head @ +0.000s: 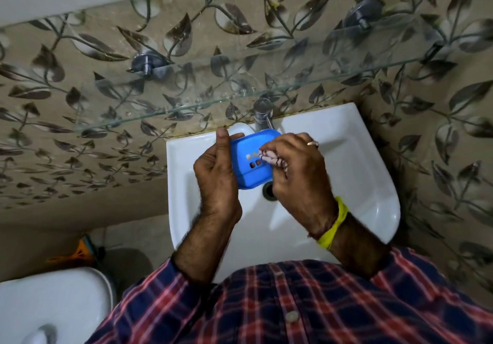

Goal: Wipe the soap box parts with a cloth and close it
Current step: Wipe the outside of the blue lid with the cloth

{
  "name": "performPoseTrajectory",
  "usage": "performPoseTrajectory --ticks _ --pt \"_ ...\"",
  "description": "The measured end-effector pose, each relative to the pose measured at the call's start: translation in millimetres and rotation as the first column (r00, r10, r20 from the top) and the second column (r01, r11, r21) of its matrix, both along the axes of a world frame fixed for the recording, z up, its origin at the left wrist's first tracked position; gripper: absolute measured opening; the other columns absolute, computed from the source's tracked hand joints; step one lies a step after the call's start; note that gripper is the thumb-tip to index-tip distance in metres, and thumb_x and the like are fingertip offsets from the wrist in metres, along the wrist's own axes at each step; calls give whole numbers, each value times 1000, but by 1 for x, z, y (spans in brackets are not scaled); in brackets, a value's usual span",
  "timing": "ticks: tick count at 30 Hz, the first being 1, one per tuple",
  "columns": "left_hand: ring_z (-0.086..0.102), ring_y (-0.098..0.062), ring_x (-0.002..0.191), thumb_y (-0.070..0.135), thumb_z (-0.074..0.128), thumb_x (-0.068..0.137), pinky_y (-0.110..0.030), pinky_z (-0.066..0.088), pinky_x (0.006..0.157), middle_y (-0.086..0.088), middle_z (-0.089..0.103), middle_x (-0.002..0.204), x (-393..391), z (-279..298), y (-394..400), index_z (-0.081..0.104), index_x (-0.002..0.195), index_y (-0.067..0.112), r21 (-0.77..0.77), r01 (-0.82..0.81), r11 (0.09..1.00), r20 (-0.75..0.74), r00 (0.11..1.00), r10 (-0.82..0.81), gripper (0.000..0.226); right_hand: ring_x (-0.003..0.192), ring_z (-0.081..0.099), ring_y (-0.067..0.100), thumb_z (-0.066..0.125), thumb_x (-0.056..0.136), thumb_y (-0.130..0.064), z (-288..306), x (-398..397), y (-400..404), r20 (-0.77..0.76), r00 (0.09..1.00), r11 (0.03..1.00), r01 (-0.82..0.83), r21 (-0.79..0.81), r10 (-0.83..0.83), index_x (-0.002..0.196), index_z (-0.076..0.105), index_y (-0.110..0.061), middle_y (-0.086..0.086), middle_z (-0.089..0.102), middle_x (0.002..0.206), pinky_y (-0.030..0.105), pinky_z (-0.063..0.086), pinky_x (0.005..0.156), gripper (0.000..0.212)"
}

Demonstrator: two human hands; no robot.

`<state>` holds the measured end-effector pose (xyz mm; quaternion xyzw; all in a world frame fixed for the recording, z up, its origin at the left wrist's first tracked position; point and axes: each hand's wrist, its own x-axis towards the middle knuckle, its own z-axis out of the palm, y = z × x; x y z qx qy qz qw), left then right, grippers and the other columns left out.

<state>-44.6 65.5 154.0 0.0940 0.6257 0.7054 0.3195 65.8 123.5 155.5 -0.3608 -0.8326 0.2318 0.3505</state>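
Observation:
Over the white sink point(354, 173) my left hand point(216, 173) grips a blue soap box part point(250, 154) by its left edge, thumb pointing up. The part has small square drain holes in its face. My right hand point(298, 167) holds a bunched pinkish cloth point(272, 158) with dark stripes and presses it against the blue part's right side, near the holes. Any other part of the soap box is out of sight.
A chrome tap point(262, 114) stands at the sink's back, just behind the blue part. A glass shelf point(186, 107) juts from the leaf-patterned tiled wall above the sink. The drain point(268, 190) lies below my hands. A white toilet point(53, 306) sits at lower left.

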Motion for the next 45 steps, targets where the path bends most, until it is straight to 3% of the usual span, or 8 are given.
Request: performPoseTrajectory --ticks 6,10,12,16,27,32,36,45 --pt "72 -10 68 35 53 106 -25 56 55 3 77 74 -1 5 4 79 84 17 -13 -26 1000 -21 999 26 38 91 62 34 60 77 12 0 -4 -3 -14 1000 998 11 57 -10 93 74 -2 11 72 95 40 50 87 25" --pt "73 -11 73 36 49 107 -23 55 57 1 78 81 -9 8 4 80 83 18 -11 -14 1000 -12 1000 14 43 93 62 32 59 78 16 -2 -7 -20 -24 979 966 -193 174 201 97 74 2 13 72 98 36 49 92 28" --pt "73 -14 78 36 47 108 -24 56 57 -2 79 87 -8 7 3 79 91 17 4 22 1000 4 1000 -22 41 92 63 33 62 76 18 2 -10 -13 -51 986 980 -150 131 158 96 75 2 12 73 96 40 52 88 28" --pt "73 -21 95 30 42 110 -28 59 73 -6 78 101 -10 4 3 77 94 15 56 39 998 -40 999 -37 41 94 58 26 59 80 17 1 -8 -15 -59 961 949 -256 182 271 94 75 1 11 73 98 37 50 90 27" --pt "76 -12 85 33 36 112 -20 57 64 1 81 92 -12 0 -2 78 101 16 35 137 990 -79 988 -133 46 94 62 33 58 72 20 14 -20 -8 -42 972 969 -227 101 232 93 75 1 10 75 98 39 51 90 33" --pt "73 -11 78 45 56 99 -23 56 59 1 78 85 -14 1 -4 79 90 16 40 39 998 -45 998 -37 39 90 59 29 60 71 23 4 -3 -24 -8 921 919 -389 72 390 89 73 -1 8 72 94 38 49 88 33" --pt "72 -9 75 39 62 96 -25 57 60 5 76 81 -9 -1 1 77 92 15 26 -1 1000 -42 999 2 29 92 61 28 54 78 14 4 -1 -13 -21 975 974 -219 63 221 89 75 -1 7 75 91 31 49 87 28" --pt "71 -9 73 24 56 105 -25 58 66 7 76 75 -18 2 6 75 84 14 80 -107 991 -96 989 114 30 89 60 32 43 82 -2 8 -6 -12 31 974 971 -228 73 226 88 74 -3 7 75 91 40 51 84 32"
